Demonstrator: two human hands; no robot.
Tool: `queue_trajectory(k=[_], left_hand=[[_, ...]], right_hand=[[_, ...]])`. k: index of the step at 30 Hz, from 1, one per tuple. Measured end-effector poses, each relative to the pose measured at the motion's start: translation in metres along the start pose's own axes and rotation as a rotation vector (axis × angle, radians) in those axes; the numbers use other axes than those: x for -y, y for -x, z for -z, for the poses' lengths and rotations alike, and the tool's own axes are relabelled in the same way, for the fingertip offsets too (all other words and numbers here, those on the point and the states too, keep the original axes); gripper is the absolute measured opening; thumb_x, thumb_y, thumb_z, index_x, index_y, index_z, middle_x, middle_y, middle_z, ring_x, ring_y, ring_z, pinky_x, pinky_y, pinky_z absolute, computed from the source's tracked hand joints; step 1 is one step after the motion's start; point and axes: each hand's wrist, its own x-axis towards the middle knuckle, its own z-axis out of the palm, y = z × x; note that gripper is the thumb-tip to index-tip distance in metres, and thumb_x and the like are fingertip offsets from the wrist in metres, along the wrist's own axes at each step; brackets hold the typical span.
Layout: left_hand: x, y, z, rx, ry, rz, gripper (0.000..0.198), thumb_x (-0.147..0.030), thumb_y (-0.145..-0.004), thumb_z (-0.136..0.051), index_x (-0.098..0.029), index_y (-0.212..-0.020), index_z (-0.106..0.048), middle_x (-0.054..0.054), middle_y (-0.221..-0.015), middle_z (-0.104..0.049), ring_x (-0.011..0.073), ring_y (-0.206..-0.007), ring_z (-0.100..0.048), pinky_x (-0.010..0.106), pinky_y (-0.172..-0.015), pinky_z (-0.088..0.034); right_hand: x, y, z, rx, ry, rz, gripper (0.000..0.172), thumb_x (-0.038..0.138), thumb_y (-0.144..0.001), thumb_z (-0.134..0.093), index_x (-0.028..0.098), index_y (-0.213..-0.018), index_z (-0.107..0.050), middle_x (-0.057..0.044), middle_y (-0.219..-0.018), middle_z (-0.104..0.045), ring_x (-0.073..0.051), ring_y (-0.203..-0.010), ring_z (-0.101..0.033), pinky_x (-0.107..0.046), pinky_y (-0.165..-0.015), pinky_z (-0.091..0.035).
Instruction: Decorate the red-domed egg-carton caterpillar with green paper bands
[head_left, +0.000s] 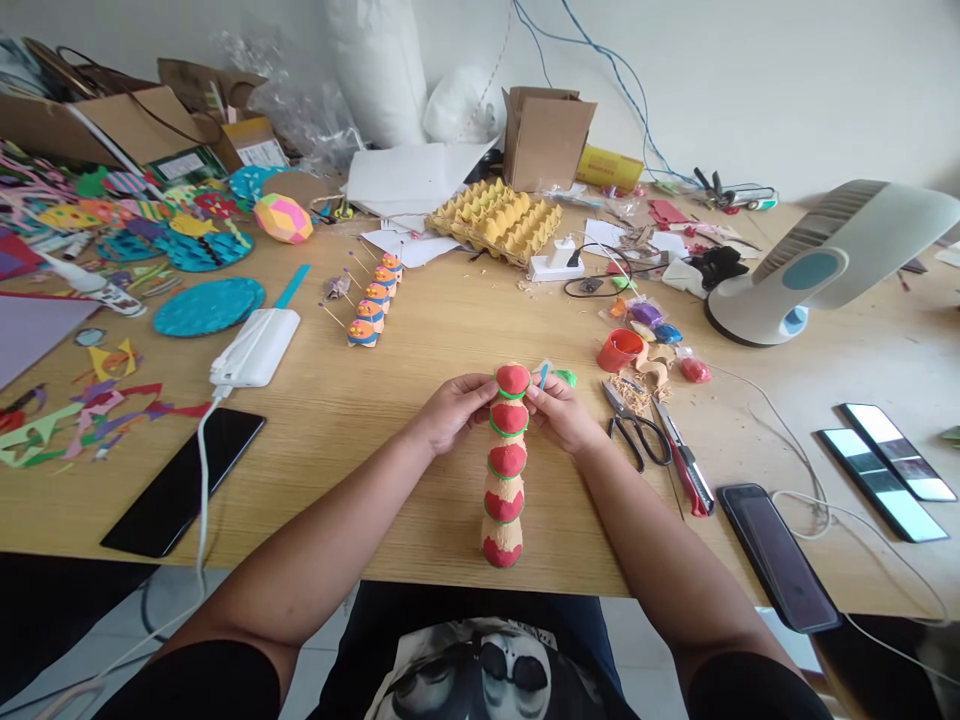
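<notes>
A long tan strip of egg-carton cups (506, 459) lies lengthwise near the table's front edge, with red caps on its bumps. Thin green lines edge the upper red caps. My left hand (456, 410) pinches the far end from the left. On the right side of that same end, the fingers of my right hand (561, 408) are closed, with a small blue tool (544, 375) sticking up from them. A bit of green clay (564, 378) shows just behind my right hand.
Scissors (639, 425), a red cutter (684, 460) and a red cup (620, 349) lie right of my right hand. Farther back stand an orange-and-blue caterpillar (376, 300), a yellow egg tray (495, 222) and a fan (825, 250). A white power bank (259, 345) is on the left.
</notes>
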Motion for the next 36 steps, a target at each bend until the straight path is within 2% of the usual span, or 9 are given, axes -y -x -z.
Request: queue_trajectory(k=[5,8,11,20,27,33,36], left_hand=[[-0.0047,0.0012,0.0066,0.074,-0.089,0.000,0.041,-0.051,-0.078,-0.081,-0.015,-0.096,-0.079,0.009,-0.094,-0.077,0.0207,-0.087,-0.071,0.030,-0.079,-0.055],[-0.0061,0.0014,0.0093,0.027,-0.194,-0.062,0.038,-0.044,-0.076,-0.084,-0.017,-0.102,-0.080,0.009,-0.100,-0.078,0.0236,-0.096,-0.071,0.033,-0.085,-0.056],[-0.0072,0.0014,0.0095,-0.008,-0.295,-0.119,0.037,-0.042,-0.075,-0.085,-0.016,-0.100,-0.081,0.009,-0.099,-0.079,0.0253,-0.098,-0.071,0.034,-0.087,-0.056],[-0.0052,0.0001,0.0101,-0.075,-0.478,-0.183,0.036,-0.046,-0.077,-0.082,-0.016,-0.097,-0.082,0.007,-0.092,-0.079,0.0204,-0.084,-0.068,0.030,-0.078,-0.053],[-0.0070,0.0023,0.0049,-0.115,-0.452,-0.157,0.034,-0.046,-0.072,-0.086,-0.015,-0.085,-0.082,0.005,-0.079,-0.076,0.0177,-0.073,-0.064,0.028,-0.070,-0.050],[-0.0064,0.0016,0.0057,-0.109,-0.471,-0.155,0.033,-0.046,-0.073,-0.085,-0.015,-0.086,-0.082,0.005,-0.078,-0.075,0.0173,-0.072,-0.064,0.028,-0.069,-0.050],[-0.0055,0.0003,0.0071,-0.077,-0.418,-0.118,0.037,-0.048,-0.072,-0.085,-0.015,-0.088,-0.082,0.006,-0.084,-0.077,0.0191,-0.077,-0.067,0.030,-0.073,-0.053]], right_hand=[[0.0068,0.0034,0.0060,0.068,0.030,-0.059,0.037,0.049,-0.072,-0.087,0.020,-0.082,-0.066,0.005,-0.067,-0.053,-0.010,-0.063,-0.047,-0.024,-0.063,-0.042],[0.0085,0.0033,0.0069,0.092,0.055,-0.020,0.034,0.045,-0.071,-0.089,0.020,-0.082,-0.067,0.004,-0.072,-0.057,-0.010,-0.066,-0.050,-0.024,-0.067,-0.044],[0.0075,0.0013,0.0058,0.068,0.110,0.026,0.035,0.044,-0.069,-0.090,0.020,-0.082,-0.068,0.003,-0.076,-0.061,-0.011,-0.068,-0.052,-0.026,-0.069,-0.046],[0.0079,0.0000,0.0001,-0.014,0.248,0.084,0.038,0.047,-0.067,-0.091,0.020,-0.076,-0.066,0.002,-0.072,-0.062,-0.012,-0.067,-0.052,-0.027,-0.066,-0.046],[0.0079,0.0004,0.0001,-0.037,0.279,0.105,0.038,0.049,-0.067,-0.090,0.020,-0.075,-0.066,0.002,-0.070,-0.061,-0.013,-0.066,-0.051,-0.028,-0.065,-0.047],[0.0043,-0.0005,0.0038,-0.027,0.255,0.088,0.036,0.048,-0.069,-0.089,0.021,-0.077,-0.068,0.002,-0.072,-0.062,-0.013,-0.066,-0.052,-0.028,-0.065,-0.047],[0.0038,-0.0009,0.0072,0.030,0.214,0.053,0.034,0.045,-0.070,-0.089,0.020,-0.079,-0.069,0.002,-0.074,-0.063,-0.012,-0.067,-0.054,-0.027,-0.068,-0.047]])
